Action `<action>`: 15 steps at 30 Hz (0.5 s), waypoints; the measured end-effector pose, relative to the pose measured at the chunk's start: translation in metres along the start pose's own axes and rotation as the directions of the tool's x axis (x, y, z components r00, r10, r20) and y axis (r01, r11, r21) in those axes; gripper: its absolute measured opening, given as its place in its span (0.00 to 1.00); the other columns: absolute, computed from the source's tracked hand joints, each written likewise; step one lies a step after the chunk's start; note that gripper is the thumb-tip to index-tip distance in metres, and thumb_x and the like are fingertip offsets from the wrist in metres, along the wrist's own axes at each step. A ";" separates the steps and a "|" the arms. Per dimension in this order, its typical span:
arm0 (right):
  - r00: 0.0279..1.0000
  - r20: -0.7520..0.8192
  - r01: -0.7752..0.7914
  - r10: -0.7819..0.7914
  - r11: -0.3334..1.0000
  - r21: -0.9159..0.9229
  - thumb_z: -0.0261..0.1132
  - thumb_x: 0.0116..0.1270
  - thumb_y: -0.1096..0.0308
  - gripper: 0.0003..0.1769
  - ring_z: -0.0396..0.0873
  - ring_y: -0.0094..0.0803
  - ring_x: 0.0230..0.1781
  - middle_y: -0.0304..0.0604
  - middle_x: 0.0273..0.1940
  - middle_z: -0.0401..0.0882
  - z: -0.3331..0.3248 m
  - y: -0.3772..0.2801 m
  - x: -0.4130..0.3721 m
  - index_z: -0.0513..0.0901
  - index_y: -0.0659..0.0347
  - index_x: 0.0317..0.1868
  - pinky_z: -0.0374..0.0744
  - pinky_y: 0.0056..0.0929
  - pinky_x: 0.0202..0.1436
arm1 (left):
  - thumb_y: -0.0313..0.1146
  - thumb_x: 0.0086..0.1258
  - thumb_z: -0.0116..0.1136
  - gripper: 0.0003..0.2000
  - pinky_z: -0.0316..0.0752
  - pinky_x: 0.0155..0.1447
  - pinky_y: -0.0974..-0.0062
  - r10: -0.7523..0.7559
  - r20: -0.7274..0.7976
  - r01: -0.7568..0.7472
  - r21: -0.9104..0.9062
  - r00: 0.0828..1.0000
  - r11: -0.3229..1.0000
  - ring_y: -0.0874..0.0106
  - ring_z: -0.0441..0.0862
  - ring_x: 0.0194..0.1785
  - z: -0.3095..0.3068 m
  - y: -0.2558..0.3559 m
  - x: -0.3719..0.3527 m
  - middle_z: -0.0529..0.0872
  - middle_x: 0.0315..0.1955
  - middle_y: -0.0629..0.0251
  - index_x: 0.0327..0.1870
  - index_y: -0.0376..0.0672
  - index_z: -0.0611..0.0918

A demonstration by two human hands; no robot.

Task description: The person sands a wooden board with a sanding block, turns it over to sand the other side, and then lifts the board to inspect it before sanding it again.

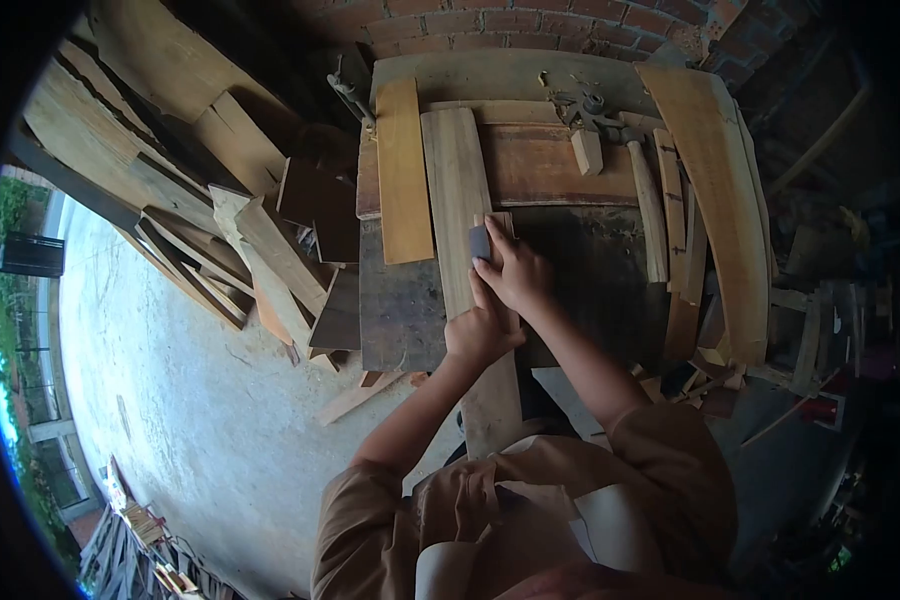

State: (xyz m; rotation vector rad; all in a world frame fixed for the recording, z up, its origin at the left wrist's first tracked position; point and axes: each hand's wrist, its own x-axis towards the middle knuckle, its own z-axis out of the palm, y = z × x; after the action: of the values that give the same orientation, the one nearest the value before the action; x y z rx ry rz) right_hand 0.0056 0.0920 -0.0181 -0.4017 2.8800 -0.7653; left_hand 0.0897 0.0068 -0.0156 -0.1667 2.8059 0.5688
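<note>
A long pale plank (457,165) lies lengthwise over the dark bench, its near end reaching my body. On top of it is a wooden sanding block (503,217) with grey sandpaper (480,243) at its left side. My right hand (518,275) is closed over the block's far part, the fingers pointing forward and the thumb against the grey paper. Closer to me, my left hand (480,335) is closed at the block's near end, one finger stretched forward along it. Its other fingers are curled and partly hidden.
A yellowish board (402,170) lies left of the plank on the workbench (400,320). A hammer (647,200), a metal tool (582,105) and a small wood block (587,152) sit at the right. Beyond stands a wide curved board (715,200). Scrap timber (270,250) leans at left.
</note>
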 end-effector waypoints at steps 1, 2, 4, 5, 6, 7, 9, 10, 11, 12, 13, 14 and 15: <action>1.000 0.017 -0.020 0.020 1.000 0.013 0.62 0.56 0.48 0.38 0.80 0.49 0.37 0.53 0.38 0.78 -0.005 -0.002 0.033 0.57 0.37 0.67 0.78 0.43 0.39 | 0.58 0.39 0.63 0.60 0.74 0.20 0.72 -0.007 -0.008 0.007 0.028 1.000 1.000 0.67 0.80 0.18 -0.014 -0.001 0.031 0.80 0.15 0.61 0.64 0.22 0.44; 0.999 0.033 -0.039 0.038 0.999 0.026 0.61 0.57 0.48 0.38 0.79 0.50 0.38 0.53 0.40 0.79 -0.010 -0.003 0.067 0.57 0.37 0.67 0.77 0.43 0.41 | 0.58 0.40 0.63 0.60 0.76 0.22 0.71 -0.022 0.006 0.022 0.037 1.000 0.999 0.66 0.81 0.20 -0.030 -0.001 0.062 0.81 0.17 0.59 0.65 0.23 0.43; 0.994 -0.090 0.059 -0.058 0.998 0.014 0.58 0.57 0.45 0.37 0.80 0.50 0.38 0.55 0.38 0.79 0.002 0.007 0.142 0.57 0.37 0.67 0.78 0.44 0.42 | 0.62 0.41 0.62 0.60 0.77 0.28 0.66 -0.029 0.021 0.028 0.030 0.999 0.999 0.60 0.83 0.28 -0.058 -0.003 0.123 0.83 0.24 0.53 0.65 0.24 0.44; 0.999 -0.048 0.020 -0.019 1.000 0.012 0.58 0.57 0.44 0.37 0.80 0.49 0.40 0.54 0.41 0.79 -0.005 0.004 0.172 0.57 0.37 0.67 0.77 0.43 0.44 | 0.64 0.42 0.61 0.60 0.77 0.31 0.66 -0.034 -0.020 0.035 0.036 0.999 0.999 0.60 0.83 0.30 -0.069 -0.003 0.150 0.83 0.26 0.52 0.65 0.25 0.45; 1.000 -0.008 -0.021 0.021 1.000 0.009 0.57 0.58 0.43 0.37 0.79 0.48 0.42 0.52 0.43 0.79 -0.014 0.000 0.196 0.56 0.37 0.67 0.77 0.43 0.46 | 0.65 0.43 0.59 0.59 0.77 0.32 0.66 -0.043 -0.048 0.047 0.071 0.998 0.996 0.60 0.83 0.32 -0.080 -0.001 0.171 0.83 0.28 0.53 0.65 0.26 0.45; 1.000 -0.016 -0.014 0.014 1.000 0.004 0.56 0.58 0.43 0.37 0.78 0.50 0.43 0.54 0.44 0.78 -0.017 0.000 0.213 0.56 0.37 0.67 0.76 0.42 0.46 | 0.66 0.43 0.59 0.59 0.77 0.33 0.67 -0.027 -0.052 0.032 0.091 0.998 0.995 0.60 0.83 0.32 -0.088 0.000 0.188 0.83 0.28 0.53 0.65 0.26 0.46; 0.997 -0.077 0.024 -0.024 1.000 -0.011 0.54 0.59 0.42 0.37 0.78 0.51 0.44 0.56 0.45 0.78 -0.021 -0.001 0.229 0.54 0.36 0.68 0.76 0.42 0.46 | 0.67 0.44 0.58 0.59 0.77 0.33 0.67 -0.010 -0.064 0.017 0.114 0.998 0.993 0.61 0.83 0.33 -0.094 0.000 0.203 0.84 0.29 0.54 0.66 0.26 0.46; 0.996 -0.080 0.027 -0.028 1.000 -0.011 0.54 0.59 0.42 0.37 0.78 0.51 0.44 0.56 0.45 0.78 -0.021 -0.001 0.229 0.54 0.36 0.68 0.76 0.42 0.46 | 0.67 0.43 0.57 0.59 0.77 0.33 0.67 -0.022 -0.066 0.030 0.125 0.998 0.992 0.61 0.83 0.33 -0.094 0.001 0.204 0.84 0.29 0.54 0.66 0.26 0.46; 0.999 -0.037 -0.003 0.003 1.000 -0.006 0.54 0.59 0.42 0.37 0.78 0.51 0.44 0.56 0.46 0.78 -0.020 -0.001 0.224 0.54 0.36 0.68 0.76 0.42 0.46 | 0.68 0.43 0.57 0.59 0.77 0.33 0.67 -0.036 -0.063 0.044 0.134 0.997 0.990 0.61 0.83 0.33 -0.091 0.000 0.201 0.84 0.29 0.55 0.66 0.27 0.45; 0.999 0.007 -0.035 0.035 0.999 -0.005 0.55 0.59 0.43 0.37 0.77 0.51 0.44 0.56 0.46 0.77 -0.021 -0.002 0.215 0.54 0.37 0.68 0.76 0.42 0.46 | 0.68 0.43 0.57 0.59 0.77 0.33 0.67 -0.037 -0.061 0.045 0.129 0.997 0.991 0.61 0.83 0.33 -0.086 -0.001 0.192 0.84 0.29 0.55 0.66 0.27 0.45; 1.000 0.010 -0.012 0.013 1.000 -0.028 0.54 0.60 0.42 0.37 0.78 0.49 0.44 0.54 0.45 0.78 -0.013 0.001 0.205 0.53 0.36 0.68 0.76 0.42 0.46 | 0.67 0.44 0.57 0.59 0.77 0.33 0.67 -0.059 -0.046 0.063 0.097 0.997 0.993 0.61 0.83 0.33 -0.080 -0.001 0.178 0.84 0.28 0.54 0.66 0.27 0.46; 1.000 0.013 0.010 -0.010 0.999 -0.052 0.54 0.60 0.42 0.38 0.78 0.48 0.43 0.52 0.44 0.78 -0.004 0.004 0.191 0.51 0.35 0.68 0.77 0.43 0.46 | 0.67 0.44 0.56 0.58 0.77 0.33 0.67 -0.079 -0.031 0.081 0.064 0.996 0.995 0.61 0.83 0.33 -0.074 -0.001 0.160 0.84 0.28 0.54 0.66 0.27 0.46; 0.999 0.003 0.032 -0.032 0.998 -0.054 0.54 0.60 0.43 0.38 0.79 0.49 0.41 0.55 0.40 0.78 -0.003 0.002 0.165 0.52 0.35 0.68 0.77 0.43 0.44 | 0.64 0.46 0.57 0.57 0.77 0.31 0.66 -0.081 -0.028 0.082 0.047 0.996 0.996 0.60 0.83 0.31 -0.066 -0.001 0.138 0.83 0.27 0.53 0.66 0.27 0.44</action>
State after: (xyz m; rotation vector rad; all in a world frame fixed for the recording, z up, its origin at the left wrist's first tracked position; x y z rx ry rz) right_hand -0.1528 0.0469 -0.0266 -0.4554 2.9047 -0.6925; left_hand -0.0581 -0.0280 0.0033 -0.2792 2.8200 0.4835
